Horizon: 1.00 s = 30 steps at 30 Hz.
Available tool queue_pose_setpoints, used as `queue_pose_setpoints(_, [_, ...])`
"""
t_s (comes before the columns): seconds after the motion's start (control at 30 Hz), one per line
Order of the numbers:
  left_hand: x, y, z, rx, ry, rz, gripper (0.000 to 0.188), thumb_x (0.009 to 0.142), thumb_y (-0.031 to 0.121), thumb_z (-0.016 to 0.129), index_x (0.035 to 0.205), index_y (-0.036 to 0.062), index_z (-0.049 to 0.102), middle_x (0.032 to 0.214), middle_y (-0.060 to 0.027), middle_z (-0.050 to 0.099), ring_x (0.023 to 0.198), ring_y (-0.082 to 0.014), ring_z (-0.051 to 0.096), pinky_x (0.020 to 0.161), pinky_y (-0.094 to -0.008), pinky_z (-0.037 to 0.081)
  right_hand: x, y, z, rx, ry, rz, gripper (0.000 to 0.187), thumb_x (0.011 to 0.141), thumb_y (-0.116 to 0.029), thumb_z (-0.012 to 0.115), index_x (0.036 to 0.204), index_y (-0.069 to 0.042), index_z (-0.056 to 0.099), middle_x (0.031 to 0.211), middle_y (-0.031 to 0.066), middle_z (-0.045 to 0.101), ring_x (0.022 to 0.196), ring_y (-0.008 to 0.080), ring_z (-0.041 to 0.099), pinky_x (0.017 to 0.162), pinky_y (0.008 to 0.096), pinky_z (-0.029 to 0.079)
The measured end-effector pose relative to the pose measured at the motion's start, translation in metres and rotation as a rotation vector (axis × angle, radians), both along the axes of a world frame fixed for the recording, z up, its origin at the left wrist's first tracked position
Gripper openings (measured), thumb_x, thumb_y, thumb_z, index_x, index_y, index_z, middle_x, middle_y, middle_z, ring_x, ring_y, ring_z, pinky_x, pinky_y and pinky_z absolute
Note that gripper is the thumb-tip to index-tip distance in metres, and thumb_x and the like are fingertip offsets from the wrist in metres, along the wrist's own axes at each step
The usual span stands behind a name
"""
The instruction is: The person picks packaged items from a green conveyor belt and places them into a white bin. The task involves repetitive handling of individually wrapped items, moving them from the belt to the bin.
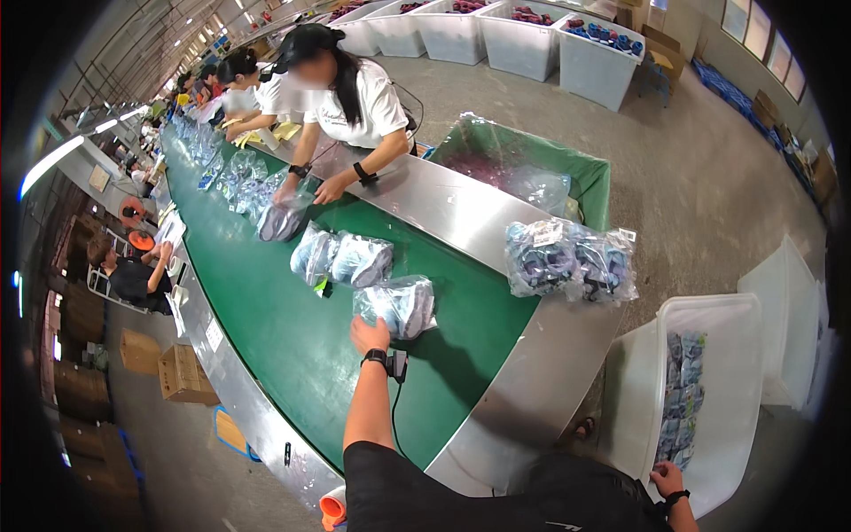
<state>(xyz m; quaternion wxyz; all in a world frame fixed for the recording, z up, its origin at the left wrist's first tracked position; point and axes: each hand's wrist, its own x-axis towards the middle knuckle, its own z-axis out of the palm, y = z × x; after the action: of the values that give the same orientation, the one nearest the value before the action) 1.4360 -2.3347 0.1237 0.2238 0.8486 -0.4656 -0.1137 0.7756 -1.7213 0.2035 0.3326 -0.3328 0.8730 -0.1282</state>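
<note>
On the green conveyor belt (266,301), my left hand (370,335) closes on the near edge of a clear bag holding a pair of pale grey-blue shoes (406,306). Its wrist carries a black band with a small dark device and a cable. Beyond that bag lie more bagged shoes (341,257), a bright green tag beside them. My right hand (667,480) is low on the right, at the near end of a white bin (729,381) with several bagged shoes (683,399) inside. Its fingers are curled; what they hold, if anything, is hidden.
A co-worker (359,115) across the belt handles another bag of shoes (282,217). Two bagged pairs (572,260) rest on the steel edge (461,195), near a green-lined bin (589,182). Several white bins (598,66) stand behind. An orange cup-like object (333,508) is near my left elbow.
</note>
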Motion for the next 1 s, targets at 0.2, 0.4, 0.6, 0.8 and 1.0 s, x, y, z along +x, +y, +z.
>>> queue_pose_setpoints(0.2, [0.008,-0.031,-0.039,0.126,0.535,0.043,0.096,0.081,0.042,0.072,0.151,-0.0065,0.026,0.148,-0.0312,0.041,0.136,-0.0428,0.042,0.114,-0.0443,0.033,-0.005,-0.009,-0.003,0.055,-0.034,0.043,0.033,0.074,-0.017,0.076,0.099,0.002,0.067,0.071,0.0090,0.068,0.065,0.0179,0.066,0.065,0.0316,0.053])
queue_pose_setpoints(0.4, [-0.031,-0.001,-0.060,0.037,0.468,0.007,0.099,0.072,0.037,0.080,0.147,-0.0058,0.032,0.141,-0.0324,0.047,0.130,-0.0455,0.047,0.112,-0.0474,0.035,0.010,-0.058,0.006,0.057,-0.075,0.056,0.037,0.075,-0.023,0.076,0.103,0.000,0.067,0.076,0.0111,0.069,0.072,0.0210,0.068,0.072,0.0340,0.055])
queue_pose_setpoints(0.6, [-0.094,0.092,-0.033,-0.123,0.835,0.010,0.077,0.067,0.013,0.085,0.130,-0.0100,0.047,0.121,-0.0207,0.057,0.111,-0.0290,0.057,0.099,-0.0388,0.046,0.028,-0.097,0.020,0.020,-0.059,0.193,0.035,0.076,-0.023,0.076,0.103,-0.001,0.067,0.078,0.0123,0.068,0.073,0.0235,0.067,0.070,0.0360,0.054])
queue_pose_setpoints(0.8, [-0.146,0.240,-0.010,-0.326,0.806,-0.433,0.070,0.069,-0.002,0.078,0.130,0.0030,0.045,0.131,-0.0130,0.047,0.115,-0.0244,0.051,0.101,-0.0373,0.045,0.029,-0.079,0.012,0.044,-0.038,0.164,0.037,0.080,-0.026,0.074,0.107,-0.002,0.067,0.086,0.0126,0.070,0.080,0.0231,0.069,0.074,0.0358,0.054])
queue_pose_setpoints(1.0, [-0.139,0.297,0.012,0.090,1.243,-0.035,0.058,0.091,0.007,0.066,0.142,0.0038,0.038,0.135,-0.0171,0.046,0.111,-0.0241,0.054,0.092,-0.0360,0.051,0.032,-0.054,-0.004,0.115,-0.172,0.088,0.039,0.082,-0.025,0.073,0.112,-0.002,0.066,0.086,0.0111,0.071,0.078,0.0215,0.069,0.075,0.0347,0.054])
